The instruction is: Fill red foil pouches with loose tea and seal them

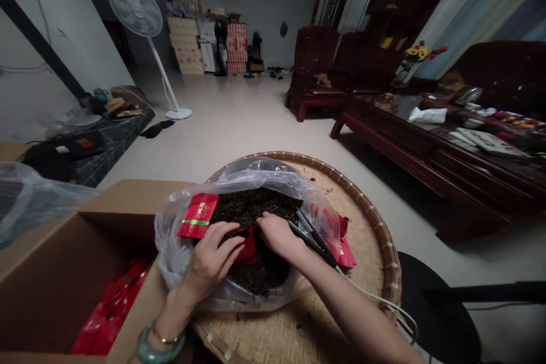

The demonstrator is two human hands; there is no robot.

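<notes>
A clear plastic bag [168, 227] of dark, dry tea leaves [256, 199] lies open on a round woven bamboo tray [354, 199]. My left hand [213, 259] curves its fingers and thumb at the edge of a small red pouch [249, 249] over the leaves. Right beside the pouch, my right hand [277, 233] has its fingers bent and drawn together; what they hold is hidden. Another red pouch [198, 215] with a green stripe rests on the bag's left rim. Just right of my right hand lies a black tong-shaped appliance [315, 239] with a white cord.
At left stands an open cardboard box [46, 284] with red pouches [113, 313] inside. More red pouches [346, 253] lie on the tray's right side. A black round base [435, 307] is at lower right. Beyond are a long dark wooden table [426, 153] and a white fan [136, 8].
</notes>
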